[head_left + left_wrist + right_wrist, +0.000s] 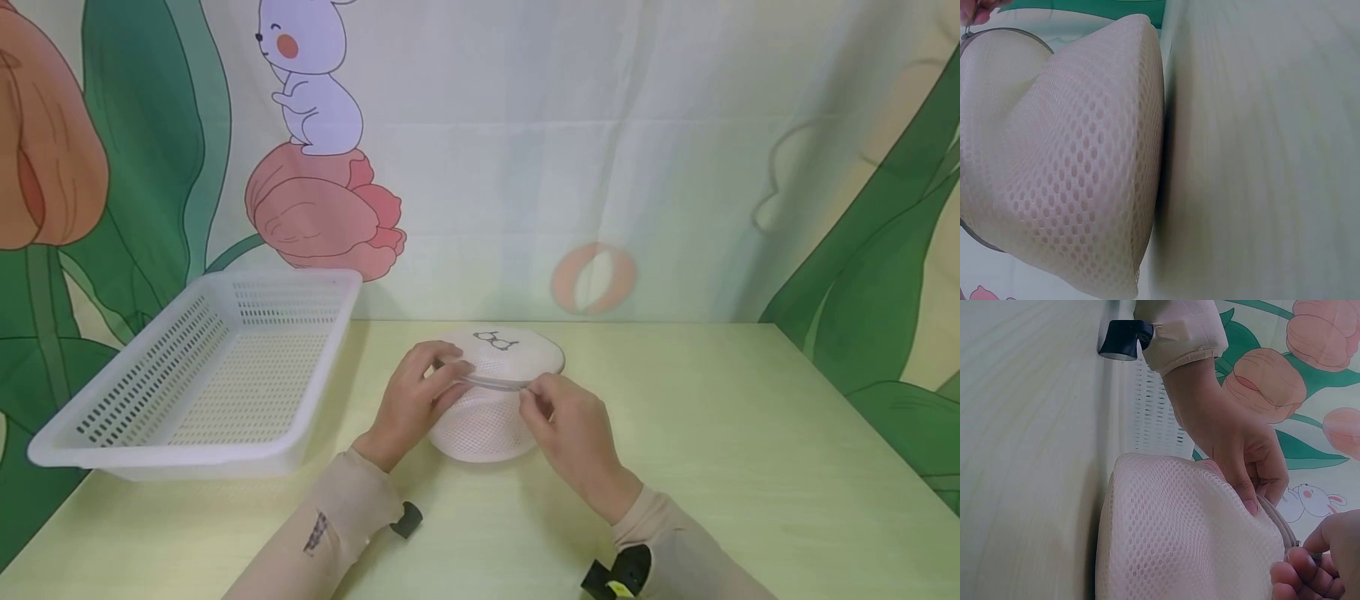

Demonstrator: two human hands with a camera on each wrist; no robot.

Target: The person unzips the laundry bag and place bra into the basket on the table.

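A white mesh laundry bag [480, 437] stands upright on the table, round, with a line drawing of a bra on its lid [525, 354]. A grey zipper [491, 384] runs round the rim below the lid. At the left of the rim, my left hand [408, 400] pinches the edge by the zipper between thumb and fingers. My right hand [573, 425] pinches the small zipper pull [967, 34] at the front right. In the right wrist view, both hands meet the rim close together. What the bag holds, if anything, cannot be made out through the mesh.
On the left of the pale green table [750, 450] is a white plastic basket [180, 457] with slotted sides, nothing visible in it. A printed curtain [480, 167] with tulips and a rabbit hangs behind the table.
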